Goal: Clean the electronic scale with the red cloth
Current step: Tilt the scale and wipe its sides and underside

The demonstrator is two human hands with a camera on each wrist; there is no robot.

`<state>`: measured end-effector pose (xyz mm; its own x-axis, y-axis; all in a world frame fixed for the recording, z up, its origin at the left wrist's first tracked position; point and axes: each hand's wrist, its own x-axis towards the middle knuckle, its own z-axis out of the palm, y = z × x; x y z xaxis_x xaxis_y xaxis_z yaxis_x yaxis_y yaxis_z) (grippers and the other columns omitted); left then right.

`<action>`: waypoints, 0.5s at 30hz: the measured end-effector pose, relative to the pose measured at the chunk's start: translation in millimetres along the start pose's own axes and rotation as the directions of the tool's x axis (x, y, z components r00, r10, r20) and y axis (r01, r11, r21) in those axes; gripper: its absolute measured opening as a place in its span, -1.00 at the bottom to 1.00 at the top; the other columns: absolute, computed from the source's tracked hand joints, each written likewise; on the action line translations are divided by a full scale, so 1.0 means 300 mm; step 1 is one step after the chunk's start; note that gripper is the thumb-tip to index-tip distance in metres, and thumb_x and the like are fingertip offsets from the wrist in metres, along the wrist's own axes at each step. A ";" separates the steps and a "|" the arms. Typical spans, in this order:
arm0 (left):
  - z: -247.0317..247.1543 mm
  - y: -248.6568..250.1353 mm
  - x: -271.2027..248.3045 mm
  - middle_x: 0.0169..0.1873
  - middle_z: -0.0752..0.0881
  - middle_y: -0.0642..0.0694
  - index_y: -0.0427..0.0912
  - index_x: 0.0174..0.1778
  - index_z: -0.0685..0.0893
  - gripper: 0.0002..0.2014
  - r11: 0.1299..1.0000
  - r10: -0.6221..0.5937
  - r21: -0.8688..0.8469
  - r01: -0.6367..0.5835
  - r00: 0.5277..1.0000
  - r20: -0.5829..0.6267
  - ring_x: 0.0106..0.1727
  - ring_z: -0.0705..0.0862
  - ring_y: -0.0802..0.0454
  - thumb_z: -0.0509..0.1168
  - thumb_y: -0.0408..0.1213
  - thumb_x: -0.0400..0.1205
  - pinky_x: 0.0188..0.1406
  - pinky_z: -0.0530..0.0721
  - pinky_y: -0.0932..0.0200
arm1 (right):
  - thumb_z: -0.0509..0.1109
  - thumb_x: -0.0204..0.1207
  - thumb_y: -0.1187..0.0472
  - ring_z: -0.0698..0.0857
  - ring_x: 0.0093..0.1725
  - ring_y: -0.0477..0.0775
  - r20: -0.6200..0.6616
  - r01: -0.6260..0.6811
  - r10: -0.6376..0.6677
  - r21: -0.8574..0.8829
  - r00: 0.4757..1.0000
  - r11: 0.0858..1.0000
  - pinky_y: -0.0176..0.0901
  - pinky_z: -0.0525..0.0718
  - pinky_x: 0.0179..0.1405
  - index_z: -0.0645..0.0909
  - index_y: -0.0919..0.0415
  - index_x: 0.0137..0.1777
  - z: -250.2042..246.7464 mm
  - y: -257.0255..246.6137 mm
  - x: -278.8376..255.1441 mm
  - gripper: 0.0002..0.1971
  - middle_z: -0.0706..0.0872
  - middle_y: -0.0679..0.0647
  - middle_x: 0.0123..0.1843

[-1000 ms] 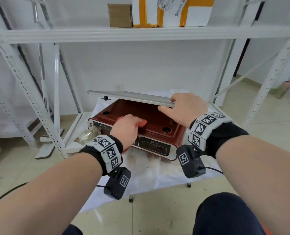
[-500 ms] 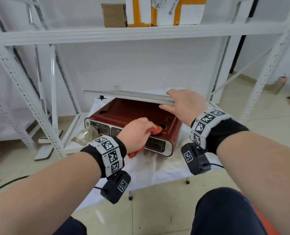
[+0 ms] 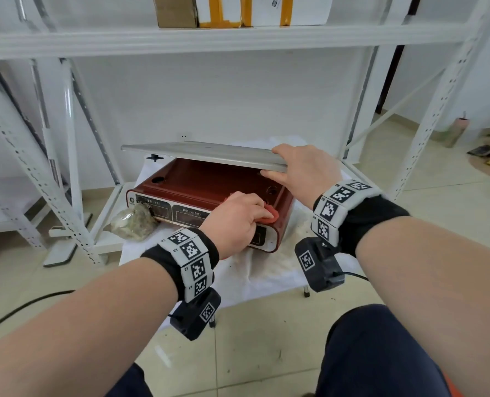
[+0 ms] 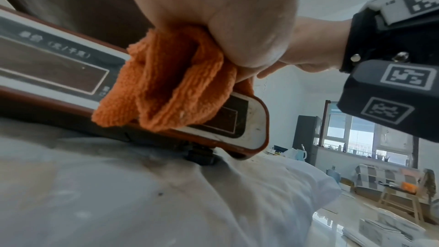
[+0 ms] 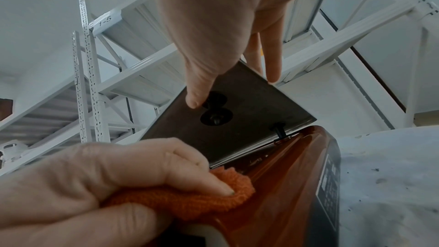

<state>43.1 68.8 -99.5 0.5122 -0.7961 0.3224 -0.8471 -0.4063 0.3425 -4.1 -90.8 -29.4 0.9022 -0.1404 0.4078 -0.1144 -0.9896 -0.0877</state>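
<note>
A dark red electronic scale sits on a white sheet. Its steel weighing plate is lifted off the body, and my right hand pinches its near right corner, thumb under, fingers on top. My left hand grips the bunched red cloth and presses it on the scale's front right edge, over the display panel.
The scale stands on a low table covered by the white sheet, under a white metal rack carrying cardboard boxes. A clear plastic bag lies at the scale's left front. A black cable runs across the tiled floor.
My left hand has slid the cloth rightwards along the scale's top front edge to its right corner. The right hand keeps the plate raised.
</note>
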 end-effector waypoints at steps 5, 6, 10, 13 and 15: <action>-0.035 -0.059 -0.013 0.01 0.69 0.05 -0.07 0.01 0.78 -0.55 0.994 -0.070 0.077 0.073 0.997 -0.034 0.04 0.53 -0.04 0.03 -0.45 0.46 0.17 0.54 -0.07 | 0.24 0.53 -0.26 0.67 -0.02 0.19 -0.004 -0.032 0.032 0.019 0.999 0.999 -0.07 0.55 -0.15 0.57 0.08 0.19 -0.007 0.007 -0.014 -0.55 0.72 0.10 -0.04; -0.049 -0.077 -0.018 0.02 0.68 0.05 -0.04 0.02 0.77 -0.57 0.987 -0.094 0.127 0.098 0.995 -0.031 0.03 0.52 -0.03 0.05 -0.46 0.49 0.13 0.56 -0.08 | 0.24 0.53 -0.26 0.67 -0.02 0.19 -0.002 -0.039 0.040 0.022 0.999 0.999 -0.08 0.53 -0.17 0.57 0.08 0.19 -0.009 0.007 -0.017 -0.55 0.72 0.10 -0.04; -0.110 -0.110 -0.029 0.04 0.55 0.04 0.03 0.09 0.68 -0.66 0.908 -0.270 0.346 0.238 0.962 0.046 0.04 0.43 0.01 0.12 -0.45 0.60 0.02 0.57 0.00 | 0.24 0.54 -0.25 0.67 -0.01 0.18 0.023 -0.062 0.061 0.047 0.998 0.997 -0.09 0.54 -0.17 0.56 0.09 0.20 -0.012 -0.001 -0.026 -0.55 0.72 0.09 -0.02; -0.164 -0.113 -0.024 0.02 0.53 -0.02 0.02 0.11 0.70 -0.66 0.893 -0.311 0.350 0.284 0.950 0.022 0.11 0.48 -0.04 0.14 -0.44 0.59 0.09 0.59 -0.04 | 0.25 0.55 -0.23 0.67 0.01 0.20 0.030 -0.072 0.070 0.064 0.997 0.995 -0.03 0.63 -0.08 0.56 0.11 0.23 -0.007 -0.009 -0.033 -0.54 0.72 0.11 0.01; -0.200 -0.143 -0.028 0.03 0.54 -0.04 0.01 0.14 0.73 -0.55 0.889 -0.381 0.237 0.392 0.920 -0.092 0.12 0.53 -0.08 0.10 -0.52 0.54 0.11 0.61 -0.06 | 0.26 0.55 -0.21 0.67 0.05 0.22 0.036 -0.083 0.080 0.082 0.996 0.993 0.04 0.65 0.01 0.56 0.12 0.25 -0.003 -0.013 -0.035 -0.54 0.73 0.13 0.05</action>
<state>83.7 119.7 -64.1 0.8068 -0.5365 0.2475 -0.5861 -0.7793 0.2215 -13.6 -85.4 -32.6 0.9046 -0.2182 0.3662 -0.1544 -0.9685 -0.1955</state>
